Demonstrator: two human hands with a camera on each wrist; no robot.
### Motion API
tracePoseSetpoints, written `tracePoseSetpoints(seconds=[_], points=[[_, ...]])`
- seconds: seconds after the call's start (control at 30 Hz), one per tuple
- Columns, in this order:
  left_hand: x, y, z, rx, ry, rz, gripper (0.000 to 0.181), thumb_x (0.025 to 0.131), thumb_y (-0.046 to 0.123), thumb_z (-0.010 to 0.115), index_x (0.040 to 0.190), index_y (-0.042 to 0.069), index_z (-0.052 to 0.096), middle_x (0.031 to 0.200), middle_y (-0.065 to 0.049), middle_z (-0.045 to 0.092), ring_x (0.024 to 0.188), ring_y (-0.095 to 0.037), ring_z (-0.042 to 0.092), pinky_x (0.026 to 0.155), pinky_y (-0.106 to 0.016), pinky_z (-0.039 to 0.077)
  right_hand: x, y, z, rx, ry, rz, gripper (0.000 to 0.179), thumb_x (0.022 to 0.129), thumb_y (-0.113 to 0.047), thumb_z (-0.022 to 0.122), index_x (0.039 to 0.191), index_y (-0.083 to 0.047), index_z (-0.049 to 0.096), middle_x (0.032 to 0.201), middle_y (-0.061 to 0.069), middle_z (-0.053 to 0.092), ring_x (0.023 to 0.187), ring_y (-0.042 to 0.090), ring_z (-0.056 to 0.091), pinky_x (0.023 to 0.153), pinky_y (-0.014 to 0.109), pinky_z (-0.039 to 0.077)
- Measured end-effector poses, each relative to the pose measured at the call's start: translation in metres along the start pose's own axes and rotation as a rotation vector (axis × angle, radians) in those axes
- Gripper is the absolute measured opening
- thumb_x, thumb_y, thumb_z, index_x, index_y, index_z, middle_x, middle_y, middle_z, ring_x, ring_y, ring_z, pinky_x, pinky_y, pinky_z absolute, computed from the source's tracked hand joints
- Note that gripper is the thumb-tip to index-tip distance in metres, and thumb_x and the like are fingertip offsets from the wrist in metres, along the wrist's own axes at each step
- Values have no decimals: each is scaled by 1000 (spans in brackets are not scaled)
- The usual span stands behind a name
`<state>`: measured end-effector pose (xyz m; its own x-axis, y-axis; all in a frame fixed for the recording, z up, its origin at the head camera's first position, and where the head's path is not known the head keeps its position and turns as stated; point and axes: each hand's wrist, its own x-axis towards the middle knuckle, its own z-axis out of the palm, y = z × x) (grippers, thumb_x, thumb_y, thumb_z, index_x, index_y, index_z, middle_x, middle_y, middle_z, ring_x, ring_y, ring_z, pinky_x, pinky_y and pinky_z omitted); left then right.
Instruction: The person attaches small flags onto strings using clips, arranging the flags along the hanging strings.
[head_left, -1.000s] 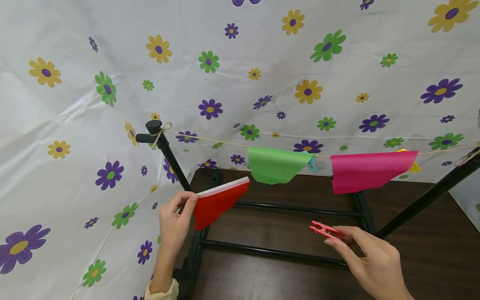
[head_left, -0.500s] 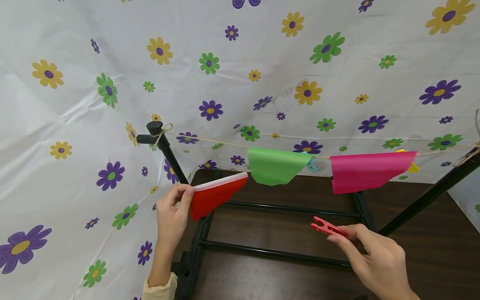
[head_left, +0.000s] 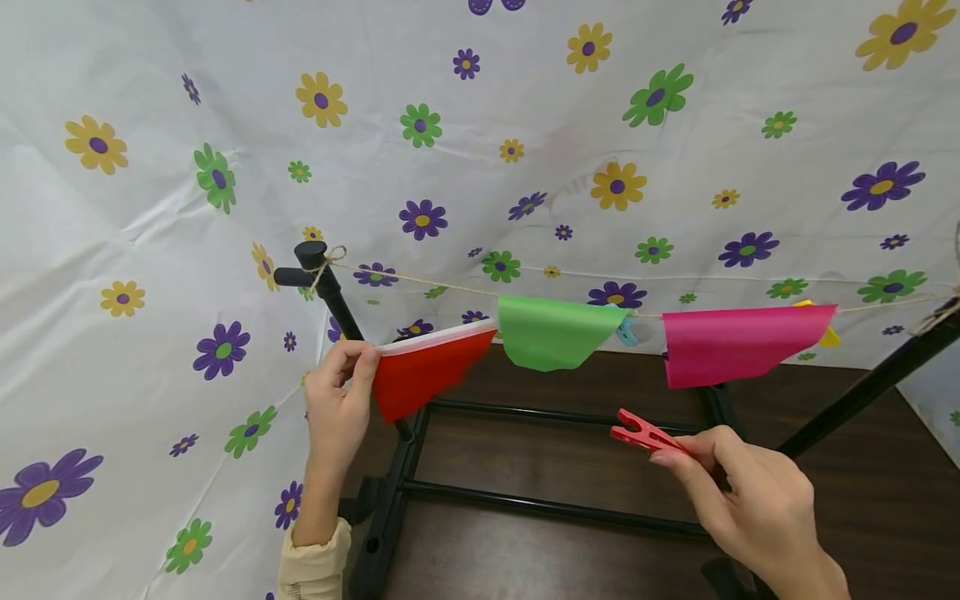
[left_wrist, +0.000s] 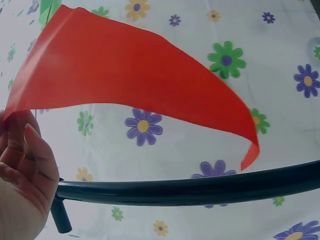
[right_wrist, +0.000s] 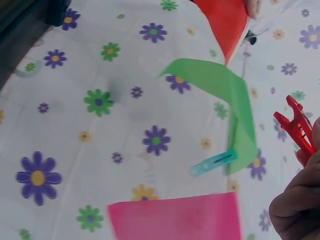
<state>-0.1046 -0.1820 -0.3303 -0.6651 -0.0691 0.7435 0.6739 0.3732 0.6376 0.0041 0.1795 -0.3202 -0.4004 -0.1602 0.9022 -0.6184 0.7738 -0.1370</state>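
In the head view my left hand [head_left: 339,408] pinches the upper left corner of a red flag [head_left: 431,371] that has a white top edge. The flag's far corner overlaps the left edge of a green flag [head_left: 555,333] hanging on the string [head_left: 427,282]. From the left wrist, the red flag [left_wrist: 125,65] spreads out from my fingertips and curls at its lower tip. My right hand [head_left: 753,500] holds a red clothespin [head_left: 647,432] between thumb and fingers, below the flags; its tips point left. The same clothespin [right_wrist: 299,125] shows at the right edge in the right wrist view.
A pink flag [head_left: 742,346] hangs on the string by a yellow clothespin [head_left: 829,337]; a blue clothespin [head_left: 626,332] is at the green flag. Black posts [head_left: 337,300] of a stand carry the string. Behind is a flowered white cloth [head_left: 480,167], below a dark wooden surface [head_left: 525,467].
My left hand has risen, bringing the red flag up toward the string beside the green flag. My right hand, with the red clothespin, has shifted slightly and risen a little.
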Motion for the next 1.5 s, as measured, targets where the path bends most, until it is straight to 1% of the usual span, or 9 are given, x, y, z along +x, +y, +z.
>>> tracePoseSetpoints(seconds=[0.2,0.33,0.43,0.6,0.8,0.9,1.03,1.27,1.5], points=[[10,5,-1,-16,6,8,18,105,6,58,104,-11,62,98,-26,72,84,0,67,76,-21,57,14,1,6,17,32,-51,63,104,-54,54,72,-1,61,54,-8,36,47,1,22,47,10,16],[13,8,0,-27,-2,5,18,106,6,56,106,-11,61,101,-26,71,87,-2,68,79,-21,57,15,3,9,21,24,-48,62,104,-55,54,72,-2,60,54,-8,36,47,1,23,46,10,17],[15,9,0,-20,3,19,17,106,4,55,107,-12,60,103,-24,70,89,-4,68,82,-23,57,16,6,11,14,19,-47,62,104,-55,53,71,-3,60,54,-8,37,46,1,23,46,11,16],[18,10,-1,-9,9,35,16,106,4,54,107,-11,60,101,-24,70,89,-4,67,82,-22,57,19,11,13,10,26,-59,62,104,-55,53,71,-3,59,54,-8,37,45,0,22,45,12,15],[23,13,1,-26,25,3,18,107,7,53,109,-10,60,102,-22,69,90,-8,67,83,-22,57,24,17,12,8,15,-58,62,103,-57,53,72,-3,59,54,-8,38,45,1,23,44,12,15],[25,14,2,-45,33,-7,19,108,7,53,109,-11,59,100,-18,69,88,-9,66,81,-22,57,26,19,12,6,8,-55,61,103,-57,53,73,-4,58,54,-7,39,45,1,24,43,13,16],[29,13,3,-61,46,3,20,108,7,53,109,-11,60,100,-12,70,87,-10,66,79,-22,58,27,23,12,6,6,-47,62,103,-58,53,73,-4,58,55,-6,40,46,2,24,43,14,17],[32,11,5,-61,66,-18,22,108,10,53,112,-11,61,104,-23,70,89,-10,67,79,-22,58,30,27,16,32,18,-26,63,101,-60,56,73,-4,60,55,-3,45,45,3,27,44,15,20],[36,9,6,-54,93,-26,22,108,10,54,112,-10,61,104,-24,70,89,-9,68,78,-22,58,38,26,16,54,29,-27,62,100,-59,57,73,-3,61,55,0,48,44,5,26,43,16,20]])
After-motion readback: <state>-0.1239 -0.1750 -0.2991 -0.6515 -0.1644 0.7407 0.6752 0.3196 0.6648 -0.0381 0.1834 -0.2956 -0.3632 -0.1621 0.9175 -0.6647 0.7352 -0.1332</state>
